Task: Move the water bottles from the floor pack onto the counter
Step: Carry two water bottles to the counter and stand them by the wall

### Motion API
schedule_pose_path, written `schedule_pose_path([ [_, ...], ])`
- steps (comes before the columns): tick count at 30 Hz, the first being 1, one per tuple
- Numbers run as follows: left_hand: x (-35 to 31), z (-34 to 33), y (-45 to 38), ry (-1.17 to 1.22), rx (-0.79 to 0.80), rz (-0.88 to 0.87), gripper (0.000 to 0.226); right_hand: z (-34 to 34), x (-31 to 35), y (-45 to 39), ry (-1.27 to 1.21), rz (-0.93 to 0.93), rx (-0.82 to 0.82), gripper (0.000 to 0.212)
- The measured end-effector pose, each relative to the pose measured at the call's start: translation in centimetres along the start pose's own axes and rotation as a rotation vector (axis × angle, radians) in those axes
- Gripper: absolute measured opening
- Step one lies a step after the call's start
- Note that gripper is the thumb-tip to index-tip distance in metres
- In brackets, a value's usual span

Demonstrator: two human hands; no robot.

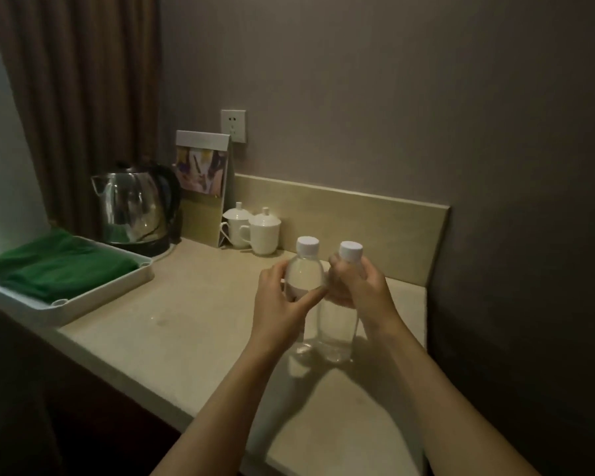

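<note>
Two clear water bottles with white caps stand upright side by side on the beige counter (172, 331). My left hand (282, 300) grips the left bottle (304, 273) around its upper body. My right hand (361, 286) grips the right bottle (337, 334) just below its cap. The two bottles touch or nearly touch. Their bases sit on the counter surface near its middle. The floor pack is out of view.
A steel kettle (136, 207) stands at the back left. Beside it are a standing card (203, 180) and two lidded white cups (255, 230). A white tray (93, 298) with a green cloth sits at the left. A dark wall borders the counter on the right.
</note>
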State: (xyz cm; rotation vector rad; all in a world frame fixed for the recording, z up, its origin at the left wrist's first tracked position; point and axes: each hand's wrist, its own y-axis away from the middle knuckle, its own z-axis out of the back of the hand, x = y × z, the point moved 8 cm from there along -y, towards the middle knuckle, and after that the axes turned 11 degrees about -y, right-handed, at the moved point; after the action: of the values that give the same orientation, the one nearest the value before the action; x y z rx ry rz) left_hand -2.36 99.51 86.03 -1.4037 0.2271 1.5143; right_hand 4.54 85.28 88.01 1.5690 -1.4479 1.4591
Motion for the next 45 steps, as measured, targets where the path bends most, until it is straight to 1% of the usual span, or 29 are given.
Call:
schedule_pose_path([
  [3,0.9,-0.3,-1.0,0.071,0.061,0.002,0.063,-0.3,-0.5,-0.4,0.023,0.092,-0.091,0.019],
  [6,1.5,-0.8,-1.8,0.125,0.104,0.008,0.064,-1.1,-0.8,-1.0,0.193,0.191,-0.222,0.032],
  [8,2.0,-0.9,-2.9,0.141,0.114,0.010,0.067,-1.8,-1.2,-1.6,0.242,0.211,-0.269,0.042],
  [10,2.7,-1.1,-4.0,0.151,0.114,0.010,0.068,-2.4,-2.0,-2.8,0.263,0.203,-0.257,0.046],
  [12,3.2,-1.4,-4.9,0.130,0.113,0.007,0.069,-2.8,-2.9,-4.0,0.271,0.182,-0.223,0.044],
  [14,3.6,-1.7,-5.8,0.095,0.110,0.000,0.071,-3.1,-3.5,-4.8,0.206,0.161,-0.209,0.038],
  [16,4.2,-1.9,-6.6,0.072,0.114,-0.002,0.072,-3.5,-3.6,-5.3,0.154,0.137,-0.200,0.038],
  [18,4.7,-2.2,-7.5,0.065,0.127,-0.007,0.071,-3.9,-3.8,-5.8,0.135,0.128,-0.156,0.043],
  [21,5.1,-2.6,-8.5,0.032,0.172,-0.027,0.074,-3.6,-4.4,-6.7,0.208,0.106,-0.018,0.063],
  [23,5.4,-2.8,-9.0,-0.021,0.225,-0.066,0.085,-3.1,-5.1,-6.9,0.255,0.050,0.126,0.077],
  [25,5.8,-3.0,-9.2,-0.079,0.300,-0.124,0.102,-2.4,-5.7,-7.0,0.309,0.011,0.258,0.088],
  [26,6.1,-3.2,-9.3,-0.098,0.349,-0.149,0.110,-2.0,-6.0,-7.1,0.348,-0.004,0.285,0.089],
  [27,6.4,-3.3,-9.4,-0.111,0.398,-0.163,0.114,-1.6,-6.2,-7.2,0.389,-0.014,0.282,0.084],
  [29,6.8,-3.2,-9.7,-0.163,0.445,-0.172,0.117,-1.1,-6.4,-7.6,0.476,0.009,0.224,0.063],
  [31,7.0,-2.7,-10.5,-0.224,0.405,-0.180,0.117,-1.0,-6.6,-8.3,0.569,0.043,0.160,0.055],
  [32,7.3,-2.6,-11.0,-0.235,0.374,-0.186,0.114,-1.2,-6.8,-8.7,0.599,0.054,0.134,0.055],
  [35,8.2,-2.7,-12.4,-0.209,0.309,-0.193,0.092,-1.4,-7.7,-10.1,0.644,0.092,0.030,0.061],
  [38,8.6,-3.2,-14.2,-0.204,0.250,-0.198,0.077,-1.5,-8.3,-11.6,0.663,0.115,-0.078,0.061],
  [41,9.3,-3.5,-16.3,-0.249,0.195,-0.218,0.075,-2.2,-8.4,-13.3,0.656,0.101,-0.121,0.061],
  [43,9.9,-3.9,-17.7,-0.248,0.203,-0.221,0.074,-2.5,-8.7,-14.3,0.655,0.075,-0.155,0.059],
  [45,10.7,-4.3,-18.7,-0.276,0.220,-0.213,0.067,-2.7,-9.1,-14.9,0.679,0.050,-0.194,0.058],
])
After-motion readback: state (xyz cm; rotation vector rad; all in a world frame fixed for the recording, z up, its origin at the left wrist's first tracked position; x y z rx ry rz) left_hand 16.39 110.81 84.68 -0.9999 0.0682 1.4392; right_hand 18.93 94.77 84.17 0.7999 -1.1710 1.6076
